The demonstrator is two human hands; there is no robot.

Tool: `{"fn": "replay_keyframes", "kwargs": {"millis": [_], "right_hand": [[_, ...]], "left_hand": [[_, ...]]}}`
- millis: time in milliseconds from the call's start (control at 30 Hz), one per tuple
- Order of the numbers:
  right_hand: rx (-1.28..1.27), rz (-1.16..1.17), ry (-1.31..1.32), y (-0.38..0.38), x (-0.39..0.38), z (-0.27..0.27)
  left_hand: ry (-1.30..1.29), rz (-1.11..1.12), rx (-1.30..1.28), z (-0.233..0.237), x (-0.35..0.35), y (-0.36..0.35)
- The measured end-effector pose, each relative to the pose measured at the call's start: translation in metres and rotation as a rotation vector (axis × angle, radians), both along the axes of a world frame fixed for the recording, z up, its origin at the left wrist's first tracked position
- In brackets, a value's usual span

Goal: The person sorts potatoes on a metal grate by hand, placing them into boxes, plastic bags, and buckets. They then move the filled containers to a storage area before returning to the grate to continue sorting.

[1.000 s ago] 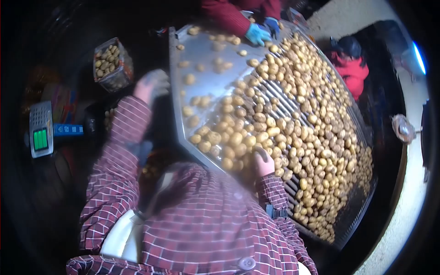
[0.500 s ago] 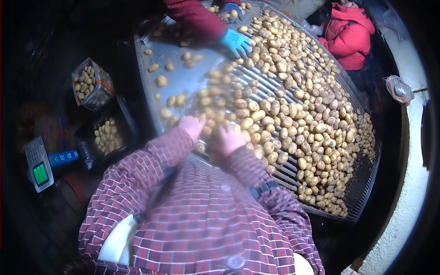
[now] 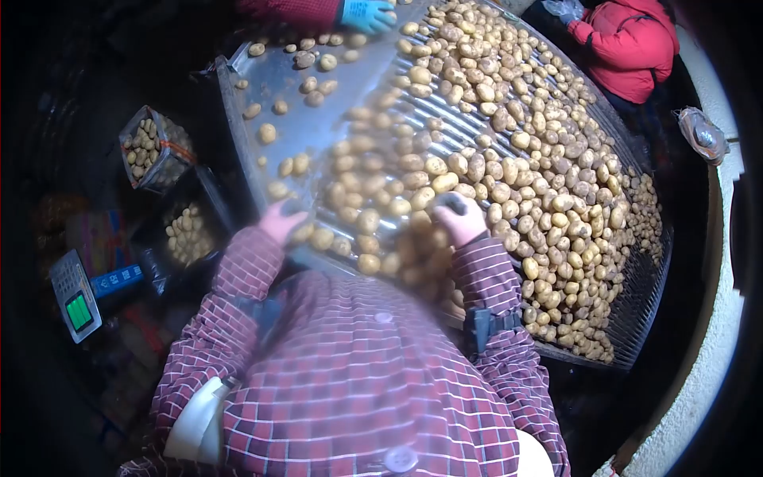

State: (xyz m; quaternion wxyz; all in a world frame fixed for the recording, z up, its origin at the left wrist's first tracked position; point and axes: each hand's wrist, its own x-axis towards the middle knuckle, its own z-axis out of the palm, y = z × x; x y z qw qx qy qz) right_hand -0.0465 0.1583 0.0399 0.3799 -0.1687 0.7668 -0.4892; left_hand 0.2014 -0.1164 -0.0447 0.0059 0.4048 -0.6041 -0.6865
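Several potatoes [image 3: 369, 221] lie on the smooth metal sheet of a slatted sorting table in front of me, some blurred by motion. My left hand [image 3: 278, 222] is at the sheet's near left edge, its fingers curled beside a few potatoes. A dark patch shows at its fingertips. My right hand [image 3: 461, 219] is closed at the near edge of the slats, among the potatoes, with a dark patch at its fingers too. I cannot make out what either hand holds. Below and between the hands, blurred brownish potatoes [image 3: 425, 250] are bunched at the edge.
A big heap of potatoes [image 3: 556, 199] covers the slats [image 3: 636, 318] on the right. A co-worker's blue glove [image 3: 368, 14] is at the far edge; another person in a red jacket [image 3: 632, 48] stands beyond. Left are a bag [image 3: 163, 179], a black-lined container [image 3: 218, 203] and a scale [image 3: 77, 310].
My hands have moved apart, the left leftward and the right rightward. The co-worker's blue glove has moved up and left, away from the heap. The view has shifted slightly.
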Motion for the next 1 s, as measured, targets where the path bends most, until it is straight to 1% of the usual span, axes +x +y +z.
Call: {"fn": "replay_keyframes", "kwargs": {"millis": [33,67,100,133,167,200,233,267,300,333,400,433,467,500,567,600,633,667,733,800,833,900,933,967,1000], "right_hand": [[0.043,0.036,0.211,-0.022,0.023,0.012],[0.104,0.295,0.447,-0.031,0.03,0.006],[0.212,0.482,0.604,-0.055,0.055,0.057],[0.325,0.696,0.517,-0.069,0.061,0.066],[0.551,0.838,0.579,-0.089,0.071,0.058],[0.562,0.832,0.61,-0.095,0.081,0.042],[0.565,0.879,0.647,-0.096,0.083,0.032],[0.567,0.925,0.684,-0.1,0.086,0.028],[0.564,1.022,0.727,-0.105,0.082,0.042],[0.567,1.116,0.766,-0.104,0.079,0.05],[0.129,0.909,0.81,-0.077,0.074,0.034],[0.036,0.757,0.385,-0.068,0.067,0.017],[-0.142,0.474,-0.144,-0.06,0.06,0.001],[-0.267,0.194,-0.496,-0.056,0.055,-0.001],[-0.491,-0.004,-0.799,-0.032,0.058,0.011],[-0.553,-0.069,-0.838,-0.028,0.057,0.012],[-0.614,-0.135,-0.881,-0.024,0.058,0.012],[-0.673,-0.2,-0.929,-0.021,0.062,0.012],[-0.788,-0.306,-1.024,-0.022,0.067,0.011],[-0.895,-0.385,-1.128,-0.032,0.071,0.01],[-0.825,-0.379,-1.075,-0.04,0.071,0.009],[-0.682,-0.36,-0.964,-0.059,0.067,0.001],[-0.547,-0.053,-0.278,-0.068,0.073,-0.008],[-0.304,0.036,0.442,-0.077,0.078,-0.017],[-0.197,0.12,0.712,-0.081,0.087,-0.009]], "left_hand": [[-0.051,-0.086,-0.15,-0.021,0.001,-0.001],[-0.082,-0.141,-0.209,0.007,-0.007,0.006],[-0.111,-0.196,-0.267,0.036,-0.016,0.013],[-0.185,-0.301,-0.532,0.025,-0.013,0.013],[-0.216,-0.564,-0.689,0.045,-0.02,0.013],[-0.206,-0.684,-0.741,0.042,-0.021,0.019],[-0.197,-0.803,-0.791,0.04,-0.022,0.027],[-0.327,-0.95,-0.841,0.056,-0.032,0.04],[-0.461,-1.096,-0.884,0.071,-0.041,0.051],[-0.461,-1.028,-0.874,0.051,-0.042,0.057],[-0.548,-1.163,-0.854,0.042,-0.049,0.061],[-0.583,-1.227,-0.85,0.042,-0.058,0.06],[-0.56,-1.281,-0.853,0.049,-0.062,0.058],[-0.466,-1.158,-0.833,0.054,-0.059,0.055],[-0.281,-0.926,-0.785,0.063,-0.046,0.047],[-0.22,-0.76,-0.468,0.071,-0.042,0.041],[0.004,-0.502,-0.071,0.069,-0.035,0.039],[0.185,-0.37,0.316,0.067,-0.029,0.039],[0.436,-0.153,0.797,0.068,-0.027,0.039],[0.596,-0.009,0.983,0.077,-0.034,0.051],[0.72,0.11,1.067,0.085,-0.043,0.065],[0.471,-0.031,0.472,0.085,-0.047,0.08],[0.462,-0.046,0.418,0.065,-0.047,0.081],[0.451,-0.06,0.364,0.044,-0.048,0.083],[0.567,-0.022,0.551,-0.013,-0.05,0.084]]}}
